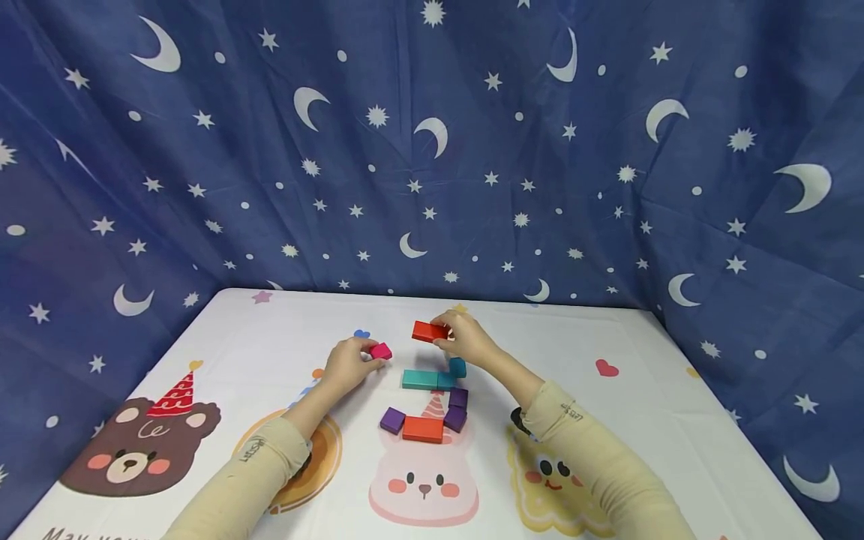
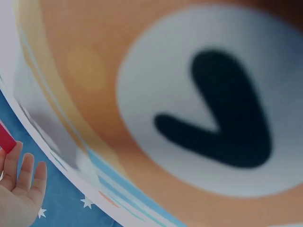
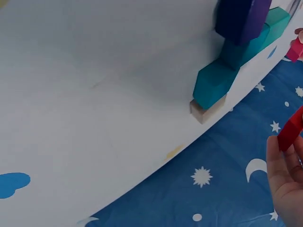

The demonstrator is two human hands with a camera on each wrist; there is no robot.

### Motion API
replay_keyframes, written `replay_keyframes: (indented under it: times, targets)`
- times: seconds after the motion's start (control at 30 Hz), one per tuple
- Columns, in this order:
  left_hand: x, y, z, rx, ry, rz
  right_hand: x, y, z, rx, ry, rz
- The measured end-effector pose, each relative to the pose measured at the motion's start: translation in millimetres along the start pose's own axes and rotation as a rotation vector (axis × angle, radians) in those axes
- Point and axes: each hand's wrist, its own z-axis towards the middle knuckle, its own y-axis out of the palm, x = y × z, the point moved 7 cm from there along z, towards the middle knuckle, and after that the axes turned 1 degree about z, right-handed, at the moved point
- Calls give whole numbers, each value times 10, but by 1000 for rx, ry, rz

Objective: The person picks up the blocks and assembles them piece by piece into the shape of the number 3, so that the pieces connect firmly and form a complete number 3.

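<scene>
My left hand (image 1: 349, 366) pinches a small pink block (image 1: 381, 351) between thumb and fingers; in the left wrist view the pink block (image 2: 5, 139) shows at the left edge. Further right and back, my right hand (image 1: 467, 337) grips a red rectangular block (image 1: 427, 331) by its right end. Nearer me on the table lie a long teal block (image 1: 420, 379), a bluish-teal block (image 1: 446, 381) against it, and a teal block (image 1: 457, 367) at the corner. Two purple blocks (image 1: 458, 398), an orange-red block (image 1: 423, 429) and another purple block (image 1: 392, 420) continue the curved row.
A pale beige block (image 3: 206, 110) touches the teal corner block in the right wrist view; the head view hides it behind the right hand. The white tablecloth (image 1: 567, 352) carries printed cartoon animals. Behind the table hangs a blue star-and-moon curtain (image 1: 466, 225).
</scene>
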Motion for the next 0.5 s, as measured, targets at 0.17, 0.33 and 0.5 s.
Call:
replay_keyframes:
  times: [0.17, 0.33, 0.5]
  targets:
    - [34, 10, 33, -9, -14, 18, 78, 21, 20, -7, 27, -12]
    - [64, 2, 63, 0, -21, 23, 119, 32, 55, -20, 39, -14]
    - [76, -3, 83, 14, -24, 33, 160, 61, 91, -37, 23, -26]
